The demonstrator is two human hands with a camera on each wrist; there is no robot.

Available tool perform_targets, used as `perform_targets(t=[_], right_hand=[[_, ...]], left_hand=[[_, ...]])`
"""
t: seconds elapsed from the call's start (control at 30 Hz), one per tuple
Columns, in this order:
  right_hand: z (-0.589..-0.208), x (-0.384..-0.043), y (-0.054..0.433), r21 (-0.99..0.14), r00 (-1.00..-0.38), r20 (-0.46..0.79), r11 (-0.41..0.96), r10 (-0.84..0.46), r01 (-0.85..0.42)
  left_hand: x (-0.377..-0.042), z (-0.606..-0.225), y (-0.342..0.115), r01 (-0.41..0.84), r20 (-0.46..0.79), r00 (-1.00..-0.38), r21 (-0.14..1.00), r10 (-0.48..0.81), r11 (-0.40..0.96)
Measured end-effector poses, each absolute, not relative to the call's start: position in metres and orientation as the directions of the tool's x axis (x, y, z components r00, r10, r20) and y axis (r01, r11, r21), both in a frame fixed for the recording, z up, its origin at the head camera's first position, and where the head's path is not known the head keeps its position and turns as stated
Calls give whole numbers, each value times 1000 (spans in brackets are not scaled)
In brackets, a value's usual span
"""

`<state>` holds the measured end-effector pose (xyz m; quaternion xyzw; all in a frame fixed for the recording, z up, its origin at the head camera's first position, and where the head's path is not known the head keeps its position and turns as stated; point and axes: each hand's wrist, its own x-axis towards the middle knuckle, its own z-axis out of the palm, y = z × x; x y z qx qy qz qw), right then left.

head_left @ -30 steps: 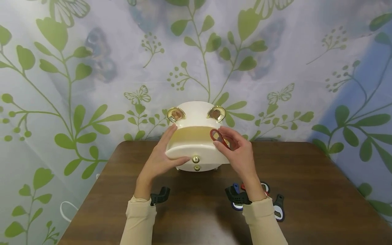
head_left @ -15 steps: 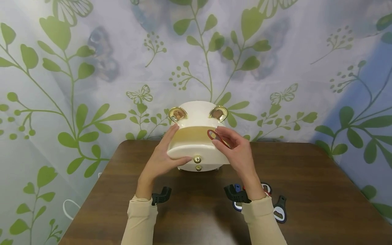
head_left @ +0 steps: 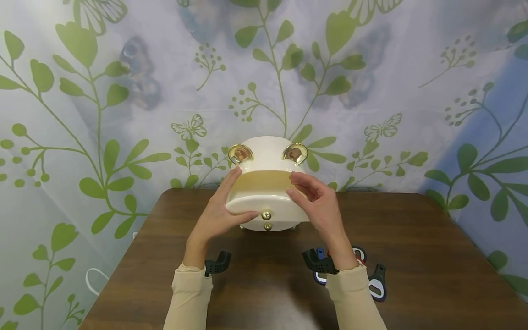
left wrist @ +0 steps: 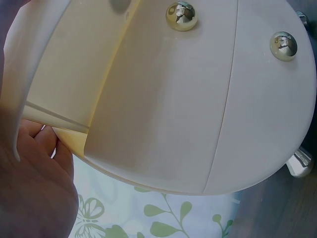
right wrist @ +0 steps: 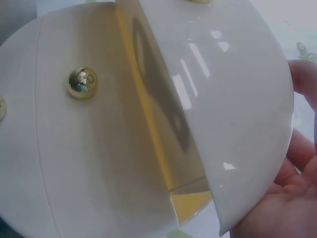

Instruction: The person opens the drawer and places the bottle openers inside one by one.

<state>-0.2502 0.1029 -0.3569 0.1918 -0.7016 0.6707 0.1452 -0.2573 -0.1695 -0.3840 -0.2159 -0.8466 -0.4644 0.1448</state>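
A white rounded box [head_left: 264,156] with gold-rimmed ears and round gold knobs stands before me. Between its glossy upper part [right wrist: 237,99] and its knobbed front [head_left: 247,204] shows a yellowish compartment [head_left: 261,182]. My left hand [head_left: 216,208] rests against the box's left side, fingers extended and thumb lying across the front near the knob [head_left: 266,214]. At the right end of the opening my right hand [head_left: 319,204] has loosely bent fingers with nothing between them. In the right wrist view, a dark looped shape [right wrist: 158,84] shows inside the compartment; whether opener or shadow, I cannot tell.
Bottle openers lie on the brown wooden table [head_left: 255,279]: a dark one [head_left: 377,283] at the right, a blue one [head_left: 320,276] and a red one partly behind my right wrist. Leaf-patterned cloth [head_left: 264,68] hangs behind. A white cable [head_left: 92,279] loops at the left.
My right hand has let go of the red-rimmed opener at the compartment; it is gone from the head view. The left hand keeps its place on the box.
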Motion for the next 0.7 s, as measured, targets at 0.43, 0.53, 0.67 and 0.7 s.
perform_targets(t=[0.43,0.53,0.67,0.7], right_hand=[[-359,-248,107,-879,-879,470,45,-75,-474],[-359,-248,110,-874,-875,478,58,-69,-482],[-358,-248,113,-868,-870,489,62,-57,-492],[-358,-247,114,-868,-870,491,61,-55,-493]], left_hand=[[-255,-382,-169,499,441,-866,728,236,470],[-254,-382,-168,503,445,-864,729,237,464],[-255,-382,-169,508,451,-861,726,237,465],[-255,-382,-169,508,451,-860,725,237,465]])
